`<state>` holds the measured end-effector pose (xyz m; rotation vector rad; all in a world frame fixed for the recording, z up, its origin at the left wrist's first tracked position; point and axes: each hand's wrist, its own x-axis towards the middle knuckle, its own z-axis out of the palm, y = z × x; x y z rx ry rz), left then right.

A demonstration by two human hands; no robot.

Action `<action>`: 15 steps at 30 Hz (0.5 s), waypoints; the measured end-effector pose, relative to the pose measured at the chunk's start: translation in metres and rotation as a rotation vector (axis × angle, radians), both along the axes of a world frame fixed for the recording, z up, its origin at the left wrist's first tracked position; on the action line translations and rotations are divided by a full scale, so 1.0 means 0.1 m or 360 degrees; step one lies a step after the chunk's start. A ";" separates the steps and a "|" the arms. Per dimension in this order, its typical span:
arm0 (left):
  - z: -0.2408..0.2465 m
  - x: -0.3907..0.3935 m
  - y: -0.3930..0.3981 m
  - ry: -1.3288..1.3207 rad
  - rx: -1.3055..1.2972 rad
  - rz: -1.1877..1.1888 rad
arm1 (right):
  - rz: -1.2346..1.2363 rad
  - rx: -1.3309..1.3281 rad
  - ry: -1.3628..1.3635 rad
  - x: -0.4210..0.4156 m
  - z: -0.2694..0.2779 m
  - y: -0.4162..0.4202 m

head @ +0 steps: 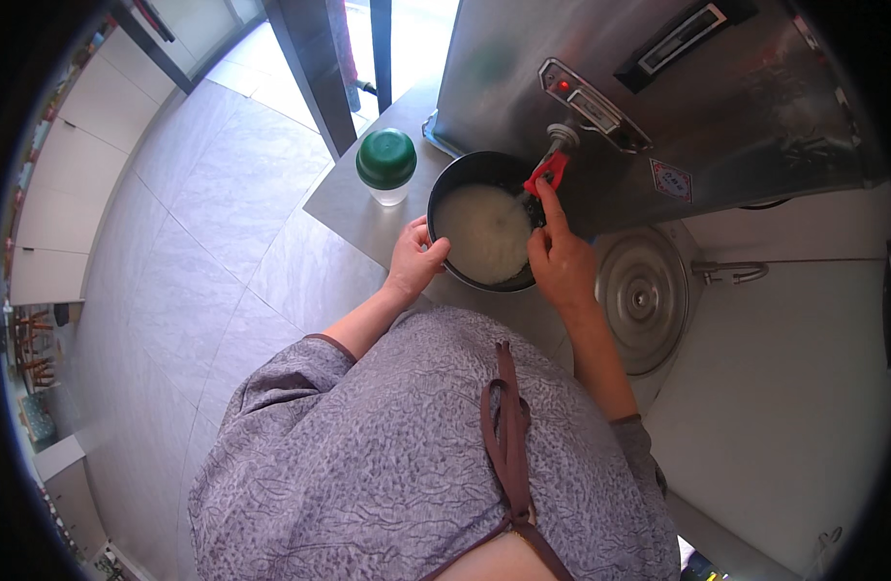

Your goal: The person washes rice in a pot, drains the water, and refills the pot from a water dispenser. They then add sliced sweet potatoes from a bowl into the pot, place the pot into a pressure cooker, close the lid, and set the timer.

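A round black pot (487, 232) with cloudy whitish liquid (482, 236) in it is under the spout of a tap (562, 135) on a large stainless steel water dispenser (503, 80). My left hand (416, 256) grips the pot's left rim, thumb on top. On the opposite side, my right hand (562, 258) is curled at the pot's right edge; what its lower fingers hold is hidden. Its index finger stretches up to the red tap lever (549, 172) and touches it. Ripples mark the liquid below the spout.
Left of the pot, a clear container with a green lid (387, 160) stands on a grey counter (344, 201). To the right are a round metal sink basin (641, 299) and a small faucet (732, 271). A red light (564, 86) glows on the dispenser's panel.
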<state>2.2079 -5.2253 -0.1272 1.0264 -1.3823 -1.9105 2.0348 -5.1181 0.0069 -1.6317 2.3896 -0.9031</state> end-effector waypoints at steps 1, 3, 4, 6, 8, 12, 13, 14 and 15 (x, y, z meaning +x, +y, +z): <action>0.00 0.00 0.00 -0.0002 0.0006 0.0007 | 0.0000 0.0000 0.0001 0.00 0.00 0.00; 0.01 -0.01 0.01 -0.0008 0.0018 0.0019 | 0.0005 -0.0021 0.0000 0.00 -0.01 0.00; 0.03 -0.01 0.01 -0.0010 0.0013 0.0021 | 0.0006 -0.0033 0.0000 0.00 -0.02 0.00; 0.05 -0.01 0.01 -0.0013 0.0003 0.0028 | -0.0007 -0.0013 -0.0018 0.01 -0.01 0.00; 0.03 -0.01 0.01 0.0008 0.0023 0.0020 | -0.0013 -0.0004 -0.0019 0.02 -0.01 0.00; 0.05 -0.01 0.01 0.0020 0.0008 0.0020 | -0.0017 -0.0003 0.0008 0.02 -0.02 0.01; 0.05 -0.01 0.01 0.0015 -0.0001 0.0025 | -0.0017 0.0000 0.0013 0.02 -0.02 0.01; 0.06 -0.01 0.01 0.0009 -0.0011 0.0031 | -0.0014 -0.0012 0.0010 0.02 -0.02 0.01; 0.07 -0.01 0.02 0.0004 -0.0018 0.0037 | -0.0011 -0.0021 0.0007 0.02 -0.02 0.01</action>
